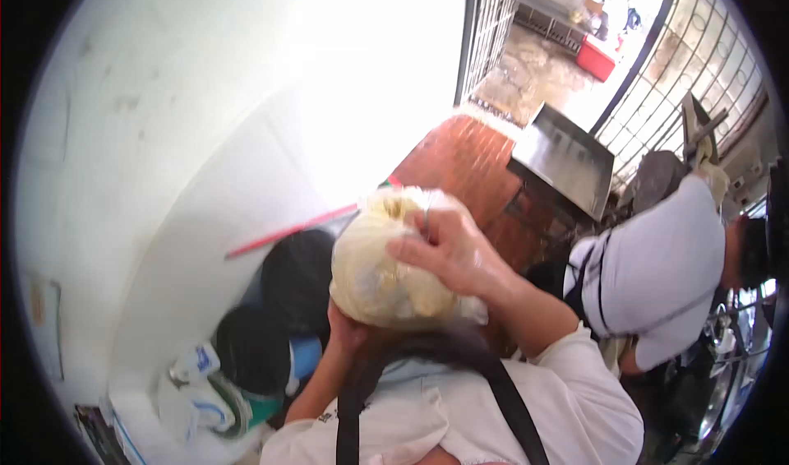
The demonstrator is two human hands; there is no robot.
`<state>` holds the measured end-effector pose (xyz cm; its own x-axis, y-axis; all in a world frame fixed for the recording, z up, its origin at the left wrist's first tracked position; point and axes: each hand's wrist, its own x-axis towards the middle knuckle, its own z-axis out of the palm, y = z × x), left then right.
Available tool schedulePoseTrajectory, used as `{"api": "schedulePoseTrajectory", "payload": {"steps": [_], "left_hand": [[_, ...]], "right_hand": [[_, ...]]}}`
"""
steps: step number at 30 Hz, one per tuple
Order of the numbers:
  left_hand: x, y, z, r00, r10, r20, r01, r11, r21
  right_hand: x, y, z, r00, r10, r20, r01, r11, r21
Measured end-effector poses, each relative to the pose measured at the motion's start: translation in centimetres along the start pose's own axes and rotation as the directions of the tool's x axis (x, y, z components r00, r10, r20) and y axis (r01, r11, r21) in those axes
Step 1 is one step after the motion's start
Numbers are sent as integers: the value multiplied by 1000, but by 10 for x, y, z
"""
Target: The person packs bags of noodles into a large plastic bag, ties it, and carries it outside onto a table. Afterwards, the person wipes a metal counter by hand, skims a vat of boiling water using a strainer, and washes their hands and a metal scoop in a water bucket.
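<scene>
Pale bag (382, 280) held up before a white shirt (411, 424)

Seen on my remote feed from the head cam: the wearer, in dark apron straps (348, 420), has the bag up in front of the chest, off the flr. It's thin, see-through plastic, approx. round, w/ lumpy yellowish contents showing thru. Hands are apart, one on each side of it. L hand (345, 331) is at the lower near side, palm under the bulge; most of its fingers are hidden, so I can't tell how tightly they're closed. R hand (452, 251) is on top, thumb against the plastic, other fingers bent in at the gathered opening; can't tell if they pinch a fold.

Along the L edge of the red tile floor (460, 157), by the white wall (197, 95), I see a red pole (288, 233) leaning at a slant, two black-topped bins (297, 276), a blue container (306, 355) and, near the bottom L corner, a white tub (196, 360). Near the flr's far R corner: a shiny metal unit (567, 157). To the R, a co-worker (649, 259) in a white top w/ black straps bends away, well apart from the bag. Beyond the far edge, past an open barred gate (495, 33), sits a red box (597, 58) on paler, wet-looking ground.
</scene>
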<state>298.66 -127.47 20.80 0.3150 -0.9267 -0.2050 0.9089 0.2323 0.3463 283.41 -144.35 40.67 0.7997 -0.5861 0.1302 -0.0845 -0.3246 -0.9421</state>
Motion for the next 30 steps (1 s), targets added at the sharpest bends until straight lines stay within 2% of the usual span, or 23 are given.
{"api": "schedulePoseTrajectory", "payload": {"steps": [1,2,3,5,7,9,12,15,18,20,21,24,26,28,30], "left_hand": [[36,-3,10,1000,18,-23,-17,999,52],[67,-7,21,998,32,-58,-26,994,102],[97,-8,38,999,-5,-53,7,999,37],[152,-4,61,996,69,50,-81,947,309],[220,4,69,994,65,87,-91,935,342],[290,11,74,999,-28,23,24,987,161],[405,21,91,994,-39,106,9,962,274],[536,25,83,993,-61,104,19,931,365],[665,26,106,970,-223,98,195,952,236],[739,20,145,953,-293,81,273,942,197],[777,15,170,942,-325,81,306,934,185],[880,-9,230,917,-353,188,274,897,348],[958,-32,237,909,-339,242,186,849,494],[1055,-67,239,895,-402,192,297,859,416],[1129,-98,270,868,-399,295,150,777,611]], "right_hand": [[27,-11,-27,991,120,55,-114,988,-102],[54,-2,-47,990,126,55,-122,989,-80],[82,11,-66,990,131,51,-128,990,-57],[135,43,-98,987,147,64,-144,989,-39],[186,64,-125,989,122,85,-118,992,-53],[236,82,-155,991,102,90,-96,993,-68],[318,114,-206,989,111,95,-109,994,-26],[397,144,-266,988,149,45,-148,989,-25],[473,171,-337,982,188,-25,-188,982,6],[513,181,-394,977,194,-90,-195,981,-11],[530,187,-425,974,185,-129,-189,982,-21],[586,226,-503,951,188,-244,-185,982,34],[624,259,-555,947,198,-254,-191,980,55],[666,293,-617,944,175,-280,-182,983,2],[708,329,-685,948,152,-280,-153,988,18]]}}
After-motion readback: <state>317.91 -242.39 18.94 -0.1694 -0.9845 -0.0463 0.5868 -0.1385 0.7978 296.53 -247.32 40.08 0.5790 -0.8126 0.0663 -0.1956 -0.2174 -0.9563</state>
